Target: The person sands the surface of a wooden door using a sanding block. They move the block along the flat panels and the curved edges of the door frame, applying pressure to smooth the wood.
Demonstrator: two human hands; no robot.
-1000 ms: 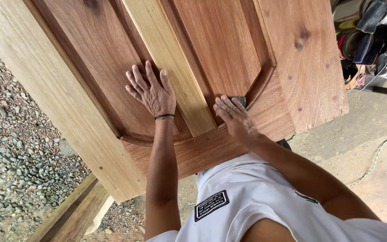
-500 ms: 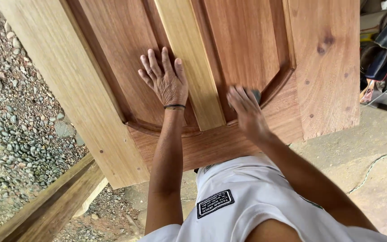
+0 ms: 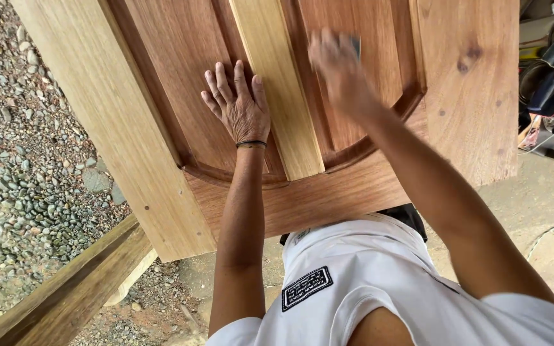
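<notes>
A large wooden door (image 3: 456,109) with raised reddish panels and pale stiles lies flat in front of me. My left hand (image 3: 240,106) rests flat on the left panel, fingers spread, beside the pale centre strip (image 3: 277,96). My right hand (image 3: 336,61) is blurred with motion on the right panel, pressing a small dark sanding pad (image 3: 354,45) against the wood. Most of the pad is hidden under the fingers.
Grey gravel (image 3: 27,147) covers the ground to the left. A wooden beam (image 3: 72,288) runs below the door's near corner. Dark bags and clutter (image 3: 553,70) sit at the right edge on a concrete floor (image 3: 540,218).
My right hand has slid the pad away from me, from the panel's curved near end up along the right panel. My left hand has stayed flat on the left panel.
</notes>
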